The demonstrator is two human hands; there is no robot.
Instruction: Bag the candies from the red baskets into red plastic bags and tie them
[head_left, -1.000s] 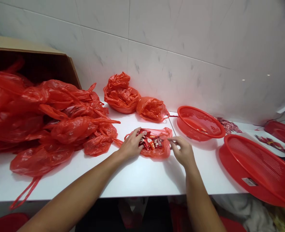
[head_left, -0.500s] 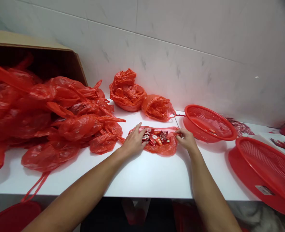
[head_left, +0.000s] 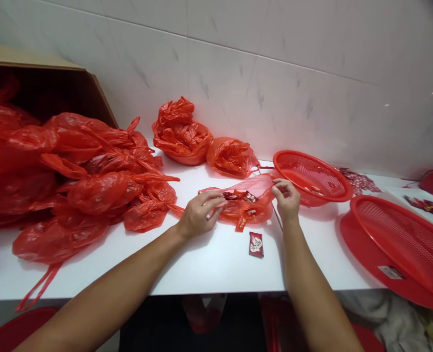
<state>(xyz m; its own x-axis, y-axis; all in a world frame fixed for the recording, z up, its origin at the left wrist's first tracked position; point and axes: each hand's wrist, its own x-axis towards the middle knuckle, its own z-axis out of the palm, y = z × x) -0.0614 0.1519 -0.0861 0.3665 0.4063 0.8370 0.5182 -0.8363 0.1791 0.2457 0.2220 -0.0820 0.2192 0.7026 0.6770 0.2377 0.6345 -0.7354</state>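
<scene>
A thin red plastic bag lies spread on the white table, its mouth showing several small wrapped packets. My right hand pinches the bag's raised right edge between thumb and fingers. At the bag's left side is my left hand, fingers curved and apart, close to the packets; whether it touches the plastic is unclear. One orange-red packet hangs over the front of the bag. A dark red packet with a pale label lies on the tabletop in front of it.
Several tied red bags pile up at left, before an open cardboard box. Two crumpled red bags stand by the tiled wall. To the right are a red mesh basket and a larger one nearer the table's front edge.
The bag's right edge has been lifted, partly covering the packets. One packet now lies on the table and another at the bag's front. The camera view has shifted slightly right.
</scene>
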